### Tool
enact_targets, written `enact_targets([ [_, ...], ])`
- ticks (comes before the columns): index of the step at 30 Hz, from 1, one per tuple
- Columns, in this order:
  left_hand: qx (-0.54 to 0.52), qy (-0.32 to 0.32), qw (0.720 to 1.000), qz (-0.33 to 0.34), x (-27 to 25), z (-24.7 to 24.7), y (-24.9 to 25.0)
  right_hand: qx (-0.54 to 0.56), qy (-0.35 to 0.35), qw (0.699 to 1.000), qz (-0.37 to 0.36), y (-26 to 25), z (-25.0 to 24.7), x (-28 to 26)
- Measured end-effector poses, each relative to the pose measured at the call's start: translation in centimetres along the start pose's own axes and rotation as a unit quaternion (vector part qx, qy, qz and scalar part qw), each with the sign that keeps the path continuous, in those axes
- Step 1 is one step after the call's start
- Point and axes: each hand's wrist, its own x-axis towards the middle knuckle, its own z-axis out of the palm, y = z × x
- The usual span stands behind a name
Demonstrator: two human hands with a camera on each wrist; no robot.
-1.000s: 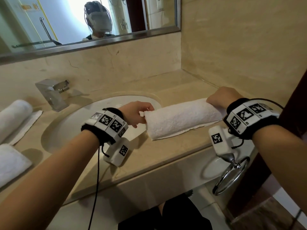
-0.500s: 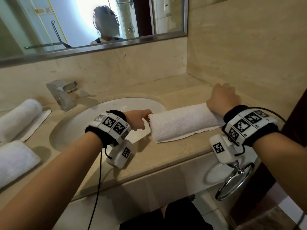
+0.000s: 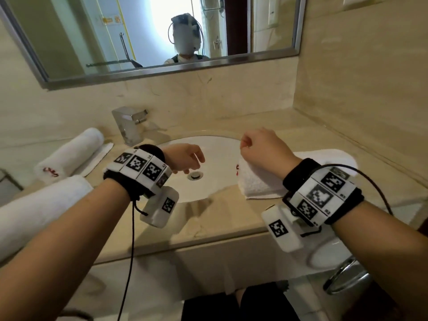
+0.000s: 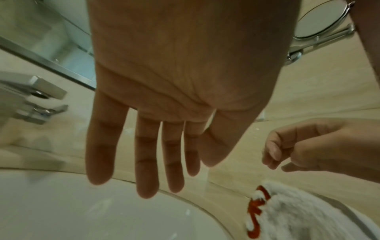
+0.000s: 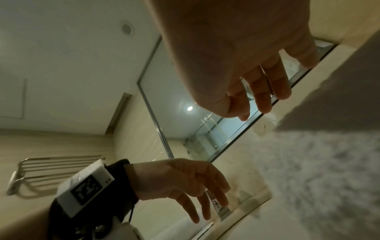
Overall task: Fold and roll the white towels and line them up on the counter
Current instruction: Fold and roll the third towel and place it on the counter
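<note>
Nearest, on the left of the counter (image 3: 208, 218), one rolled towel (image 3: 34, 212) is lying, with a second roll (image 3: 69, 156) just behind it. The left hand (image 3: 185, 158) is hovering over the sink (image 3: 215, 181), fingers straight and holding nothing. The right hand (image 3: 264, 149) is hanging loosely curled, also gripping nothing, above the third roll (image 3: 259, 184) on the right. That makes three towels, two hands. This roll's end is sitting at the basin's rim; left unheld, it may be loosening or slipping into the sink, in my judgement.
</note>
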Motion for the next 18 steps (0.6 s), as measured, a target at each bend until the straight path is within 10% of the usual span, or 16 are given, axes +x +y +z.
enact_targets([
  [5, 0.012, 0.028, 0.998, -0.051, -3.3, -1.6, -4.6, -0.077, -0.128, 0.989, -0.002, -1.0, 0.3, 0.5],
  [10, 0.002, 0.078, 0.985, -0.155, -6.0, -3.4, -8.1, -0.188, -0.411, 0.892, 0.016, -0.4, -0.7, 1.9],
  [18, 0.051, 0.071, 0.987, -0.137, -5.4, -2.9, -7.2, -0.160, -0.459, 0.874, -0.014, 1.6, -0.7, 3.2],
])
